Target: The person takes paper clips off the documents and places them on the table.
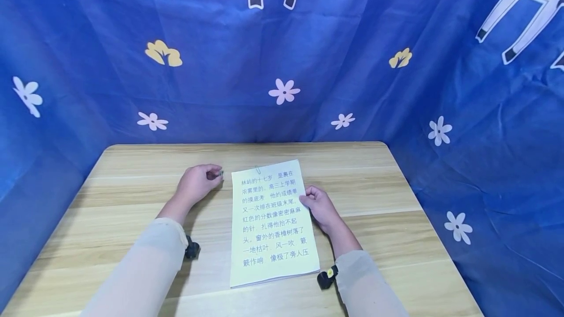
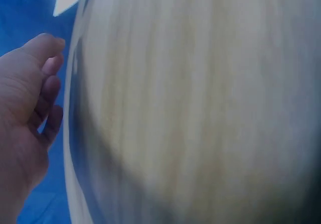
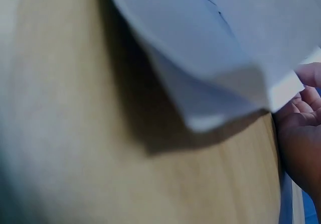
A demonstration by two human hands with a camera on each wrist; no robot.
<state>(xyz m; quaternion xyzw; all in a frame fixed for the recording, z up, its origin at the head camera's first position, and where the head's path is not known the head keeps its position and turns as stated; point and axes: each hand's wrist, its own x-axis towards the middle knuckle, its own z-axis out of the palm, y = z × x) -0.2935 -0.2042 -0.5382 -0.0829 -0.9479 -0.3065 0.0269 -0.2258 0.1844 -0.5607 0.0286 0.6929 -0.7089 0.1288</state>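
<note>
Sheets of paper [image 1: 273,224] printed with large Chinese characters lie in a stack, slightly turned, on the wooden table. A thin greenish paper clip [image 1: 258,169] sits on their top edge. My right hand [image 1: 323,207] pinches the right edge of the sheets between thumb and fingers. From the right wrist, the paper [image 3: 200,58] looks lifted and bent, its edges spread apart. Left of the stack, my left hand [image 1: 201,182] pinches a small green piece [image 1: 221,173], too small to tell its kind. The left wrist view shows the left hand's fingers [image 2: 50,88] bent, the piece not visible.
The wood-grain table [image 1: 365,170] has rounded far corners. A blue curtain [image 1: 211,87] with flower and animal prints hangs behind it and along both sides. Each wrist wears a small black camera [image 1: 192,248] on a strap.
</note>
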